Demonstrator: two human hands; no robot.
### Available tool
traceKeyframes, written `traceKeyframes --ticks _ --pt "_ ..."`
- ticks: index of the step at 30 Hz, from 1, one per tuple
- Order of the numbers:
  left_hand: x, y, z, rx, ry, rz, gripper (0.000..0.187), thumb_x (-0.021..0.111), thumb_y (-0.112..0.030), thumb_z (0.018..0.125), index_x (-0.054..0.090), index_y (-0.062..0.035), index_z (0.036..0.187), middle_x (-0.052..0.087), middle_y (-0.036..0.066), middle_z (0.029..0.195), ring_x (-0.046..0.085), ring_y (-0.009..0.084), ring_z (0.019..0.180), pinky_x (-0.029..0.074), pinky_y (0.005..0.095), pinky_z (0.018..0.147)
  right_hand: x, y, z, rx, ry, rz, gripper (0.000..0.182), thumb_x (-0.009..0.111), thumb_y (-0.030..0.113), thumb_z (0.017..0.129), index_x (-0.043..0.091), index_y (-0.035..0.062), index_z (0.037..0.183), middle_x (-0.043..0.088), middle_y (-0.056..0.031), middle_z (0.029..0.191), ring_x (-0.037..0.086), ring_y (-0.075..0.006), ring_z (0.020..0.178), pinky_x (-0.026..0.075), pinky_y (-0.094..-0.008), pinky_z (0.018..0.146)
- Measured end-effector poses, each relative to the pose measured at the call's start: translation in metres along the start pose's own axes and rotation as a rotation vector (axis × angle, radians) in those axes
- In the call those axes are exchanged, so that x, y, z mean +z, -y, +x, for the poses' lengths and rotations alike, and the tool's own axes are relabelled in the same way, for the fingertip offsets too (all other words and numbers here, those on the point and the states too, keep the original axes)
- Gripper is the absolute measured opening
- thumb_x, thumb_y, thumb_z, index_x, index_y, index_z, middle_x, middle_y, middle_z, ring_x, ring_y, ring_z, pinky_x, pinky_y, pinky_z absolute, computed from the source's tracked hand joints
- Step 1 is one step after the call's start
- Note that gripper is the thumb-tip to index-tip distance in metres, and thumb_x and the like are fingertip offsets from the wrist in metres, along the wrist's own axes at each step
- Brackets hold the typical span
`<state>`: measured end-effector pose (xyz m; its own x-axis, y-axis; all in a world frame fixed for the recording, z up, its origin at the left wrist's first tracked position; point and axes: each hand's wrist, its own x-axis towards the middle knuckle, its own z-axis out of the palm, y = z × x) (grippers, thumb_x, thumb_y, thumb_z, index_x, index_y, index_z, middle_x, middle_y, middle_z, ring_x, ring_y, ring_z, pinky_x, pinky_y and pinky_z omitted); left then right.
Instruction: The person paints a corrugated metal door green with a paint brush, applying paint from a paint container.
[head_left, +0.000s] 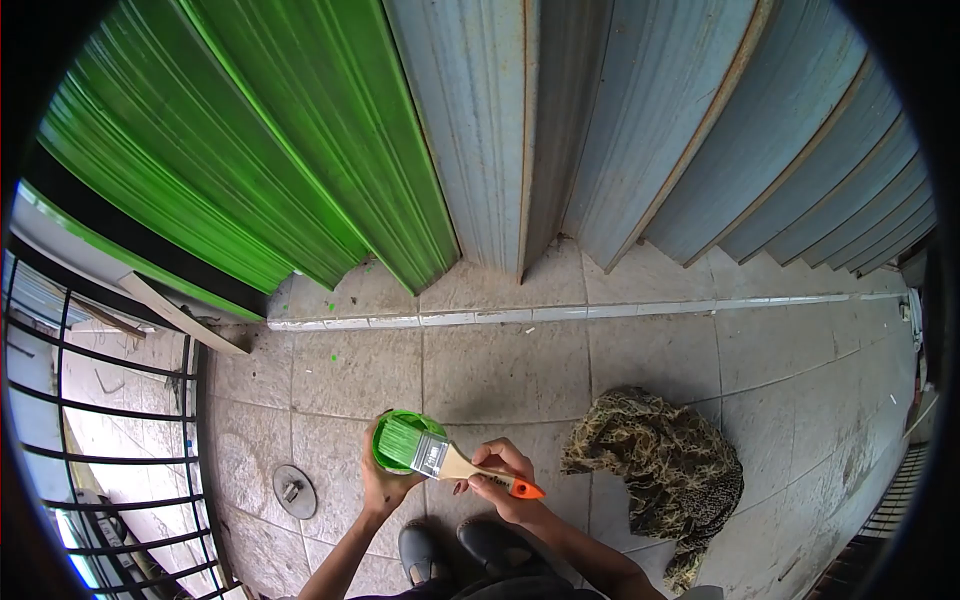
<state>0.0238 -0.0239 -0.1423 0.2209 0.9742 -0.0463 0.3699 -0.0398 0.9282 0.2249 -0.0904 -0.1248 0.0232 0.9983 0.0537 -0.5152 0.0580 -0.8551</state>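
Observation:
My left hand [383,486] is wrapped round a small can of green paint [384,463], seen from above. In my right hand [504,478] is a wide paintbrush [458,466] with a pale wooden handle and an orange tip. Its green-coated bristles lie over the can's opening, and the metal band crosses the rim. Ahead stands a folded metal shutter; its left panels are green [300,130], while the others are grey-blue [470,120] with rusty edges.
A crumpled patterned cloth [665,460] lies on the tiled floor to the right. At the left are a black metal railing [120,456], a round metal cover [294,492] and a leaning board [180,312]. Dark shoes [424,548] show below. A low step edge [540,314] runs under the shutter.

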Motion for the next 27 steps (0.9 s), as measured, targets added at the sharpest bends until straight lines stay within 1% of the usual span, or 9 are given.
traceKeyframes --ticks 6,9,10,13,16,18,22,24,27 --pt "0.019 0.016 -0.004 -0.134 0.005 -0.151 0.091 0.094 -0.016 0.055 0.041 0.0017 0.127 0.061 0.011 0.111 0.060 0.0188 0.102 0.050 0.0332 0.090 -0.009 -0.046 -0.003 0.086 -0.150 0.091 0.023 0.061 0.004 0.090 0.049 0.0026 0.110 0.068 -0.0193 0.096 0.065 -0.0186 0.071 0.051 -0.0267 0.058" --pt "0.021 0.019 -0.006 -0.108 -0.034 -0.140 0.092 0.094 -0.017 0.054 0.040 0.0013 0.126 0.060 0.012 0.112 0.060 0.0193 0.103 0.050 0.0334 0.090 -0.006 -0.049 -0.007 0.094 -0.221 0.099 0.021 0.062 0.003 0.089 0.052 0.0014 0.108 0.069 -0.0197 0.093 0.063 -0.0168 0.065 0.051 -0.0265 0.056" --pt "0.022 0.019 -0.006 -0.077 -0.046 -0.128 0.096 0.095 -0.018 0.052 0.038 0.0013 0.127 0.059 0.013 0.114 0.060 0.0204 0.104 0.050 0.0337 0.090 -0.006 -0.049 -0.008 0.099 -0.217 0.096 0.021 0.062 0.004 0.090 0.053 0.0011 0.108 0.069 -0.0189 0.093 0.064 -0.0157 0.066 0.050 -0.0253 0.055" --pt "0.022 0.020 -0.009 -0.033 -0.073 -0.091 0.090 0.094 -0.012 0.054 0.040 -0.0008 0.124 0.057 0.011 0.114 0.059 0.0203 0.105 0.050 0.0339 0.090 -0.004 -0.045 -0.009 0.102 -0.203 0.087 0.021 0.065 0.007 0.090 0.055 0.0004 0.108 0.070 -0.0170 0.093 0.064 -0.0124 0.067 0.048 -0.0224 0.053" --pt "0.021 0.014 -0.011 -0.062 -0.033 -0.105 0.094 0.095 -0.014 0.053 0.037 -0.0007 0.127 0.054 0.012 0.119 0.057 0.0215 0.108 0.049 0.0346 0.092 0.004 -0.041 -0.008 0.120 -0.192 0.092 0.022 0.066 0.007 0.090 0.056 0.0005 0.109 0.070 -0.0152 0.093 0.062 -0.0093 0.066 0.047 -0.0208 0.052" --pt "0.023 0.017 -0.014 -0.057 -0.041 -0.140 0.102 0.095 -0.019 0.053 0.033 -0.0002 0.131 0.053 0.013 0.120 0.056 0.0220 0.109 0.048 0.0347 0.092 0.010 -0.039 -0.008 0.160 -0.200 0.104 0.025 0.067 0.007 0.089 0.056 0.0006 0.111 0.070 -0.0125 0.090 0.061 -0.0074 0.065 0.046 -0.0200 0.052" --pt "0.026 0.024 -0.023 0.009 -0.045 -0.211 0.123 0.095 -0.018 0.054 0.013 -0.0028 0.145 0.044 0.016 0.130 0.052 0.0257 0.116 0.046 0.0368 0.097 0.010 -0.036 -0.017 0.161 -0.190 -0.033 0.037 0.071 0.004 0.085 0.053 0.0020 0.118 0.068 -0.0066 0.084 0.059 -0.0048 0.065 0.045 -0.0191 0.052" --pt "0.024 0.024 -0.028 0.013 -0.002 -0.168 0.135 0.094 -0.014 0.054 -0.001 -0.0057 0.149 0.038 0.019 0.137 0.047 0.0290 0.123 0.043 0.0398 0.102 0.002 -0.038 -0.021 0.206 -0.180 -0.029 0.041 0.072 0.004 0.084 0.051 0.0026 0.121 0.068 -0.0076 0.088 0.061 -0.0061 0.070 0.046 -0.0189 0.053" --pt "0.019 0.035 -0.034 -0.015 0.025 -0.087 0.132 0.094 -0.013 0.054 0.001 -0.0051 0.149 0.037 0.019 0.138 0.044 0.0291 0.126 0.040 0.0405 0.105 -0.004 -0.037 -0.024 0.170 -0.133 0.023 0.045 0.072 0.003 0.083 0.050 0.0032 0.123 0.067 -0.0096 0.095 0.063 -0.0085 0.078 0.047 -0.0188 0.056"
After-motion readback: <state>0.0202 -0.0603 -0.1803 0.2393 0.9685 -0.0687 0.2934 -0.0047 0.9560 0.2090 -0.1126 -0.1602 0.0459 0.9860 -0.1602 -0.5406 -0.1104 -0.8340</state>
